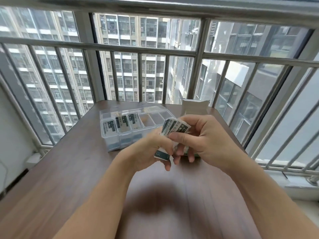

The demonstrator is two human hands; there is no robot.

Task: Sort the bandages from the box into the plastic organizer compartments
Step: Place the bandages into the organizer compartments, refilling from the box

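Observation:
My right hand (203, 140) grips a stack of wrapped bandages (176, 127), white with dark green print, above the table. My left hand (151, 150) meets it from the left and pinches bandages (162, 155) at the stack's lower end. Behind the hands lies the clear plastic organizer (155, 124) with its lid open. Its three left compartments hold upright bandages (122, 123); the three on the right look bare. The white bandage box (196, 107) stands open behind my right hand.
The brown wooden table (77, 169) runs up to a metal window railing (138, 49) at the far edge. A white wall and a cable are at the left, a window sill at the right.

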